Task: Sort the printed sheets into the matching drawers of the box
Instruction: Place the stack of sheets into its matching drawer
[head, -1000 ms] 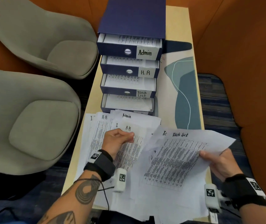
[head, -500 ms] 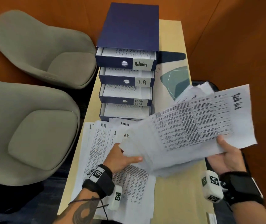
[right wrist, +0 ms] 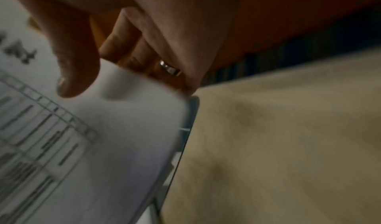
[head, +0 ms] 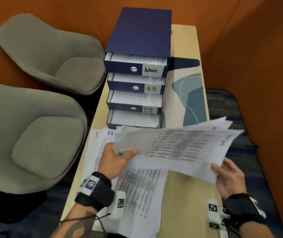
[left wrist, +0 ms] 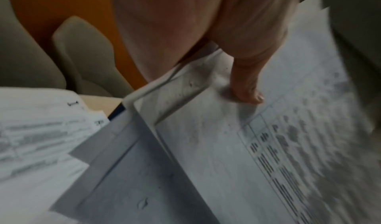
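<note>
1. Two grey chairs stand left of the table, with orange walls behind.
2. The box sits at the table's far end. All four drawers are pulled out stepwise and already hold paper: Admin on top, then H.R, Task List, and a bottom drawer whose label the sheets hide.
3. A loose pile of unsorted sheets lies on the table's near left, one headed "H.R" at its far edge.
4. The bundle is held in the air above the table, just short of the bottom drawer. A second ago it was still spread flat on the table; half a second ago it was tilted up to the right showing "Task List". Now it has swung back level and leftward, blurred by motion.
5. The left hand now grasps the bundle's left end, thumb on top (before, it rested on the pile).
6. The right hand pinches the near right corner, thumb over, fingers under.
7. Judgement: with the heading read and both hands on the bundle, it is probably bound for the Task List drawer; the pile remains to sort.
</note>
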Available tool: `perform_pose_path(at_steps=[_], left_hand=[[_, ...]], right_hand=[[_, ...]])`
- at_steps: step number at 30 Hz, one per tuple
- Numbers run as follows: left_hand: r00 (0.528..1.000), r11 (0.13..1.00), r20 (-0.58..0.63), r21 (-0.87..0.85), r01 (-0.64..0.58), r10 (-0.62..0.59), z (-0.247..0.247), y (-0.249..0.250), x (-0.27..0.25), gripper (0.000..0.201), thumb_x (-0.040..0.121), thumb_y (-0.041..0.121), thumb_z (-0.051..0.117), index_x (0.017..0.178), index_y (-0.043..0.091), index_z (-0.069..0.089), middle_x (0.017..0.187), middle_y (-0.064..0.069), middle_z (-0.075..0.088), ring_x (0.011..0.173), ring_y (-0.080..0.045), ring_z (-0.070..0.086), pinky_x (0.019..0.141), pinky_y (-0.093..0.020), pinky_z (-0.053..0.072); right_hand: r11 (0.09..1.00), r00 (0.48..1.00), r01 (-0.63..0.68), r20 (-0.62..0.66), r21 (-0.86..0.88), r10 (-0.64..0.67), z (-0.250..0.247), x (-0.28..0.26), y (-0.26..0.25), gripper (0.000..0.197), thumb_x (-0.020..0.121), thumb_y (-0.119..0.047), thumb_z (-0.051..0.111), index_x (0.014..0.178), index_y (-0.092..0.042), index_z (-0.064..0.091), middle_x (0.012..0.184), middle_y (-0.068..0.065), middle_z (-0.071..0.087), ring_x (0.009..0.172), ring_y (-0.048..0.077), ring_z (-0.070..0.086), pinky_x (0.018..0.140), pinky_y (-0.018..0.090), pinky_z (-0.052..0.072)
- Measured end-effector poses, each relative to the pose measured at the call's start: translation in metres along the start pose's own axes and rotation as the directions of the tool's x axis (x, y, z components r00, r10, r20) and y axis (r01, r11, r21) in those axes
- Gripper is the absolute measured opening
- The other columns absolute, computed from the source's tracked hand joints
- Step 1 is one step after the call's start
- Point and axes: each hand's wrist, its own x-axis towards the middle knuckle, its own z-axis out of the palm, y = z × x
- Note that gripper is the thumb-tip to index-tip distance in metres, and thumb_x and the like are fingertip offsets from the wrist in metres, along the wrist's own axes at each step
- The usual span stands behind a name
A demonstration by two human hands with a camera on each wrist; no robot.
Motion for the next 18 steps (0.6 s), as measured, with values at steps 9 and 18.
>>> perform_pose_path(at_steps=[9, 18], left_hand=[[0.992, 0.992, 0.035, -0.022, -0.122, 0.123, -0.010, 0.009, -0.010, 0.034, 0.069, 0.003, 0.086, 0.097, 0.017, 0.074, 0.090, 0.007, 0.081, 0.084, -0.007, 0.076, 0.072, -0.019, 0.059], [0.985, 0.998, -0.157, 0.023, -0.064, 0.067, 0.007, -0.028, -0.021, 0.023, 0.068, 0.013, 0.092, 0.085, 0.027, 0.083, 0.092, 0.002, 0.081, 0.092, -0.019, 0.077, 0.076, -0.039, 0.062]], right_hand=[[0.870, 0.936, 0.316, 0.275, -0.379, -0.220, 0.010, 0.014, -0.026, 0.044, 0.062, -0.016, 0.095, 0.103, -0.027, 0.081, 0.107, 0.005, 0.079, 0.103, 0.027, 0.072, 0.094, 0.048, 0.056], [0.833, 0.869, 0.425, 0.417, -0.354, -0.266, 0.028, 0.005, -0.013, 0.025, 0.068, 0.010, 0.081, 0.079, -0.013, 0.083, 0.085, 0.013, 0.078, 0.078, 0.025, 0.073, 0.073, 0.030, 0.057]])
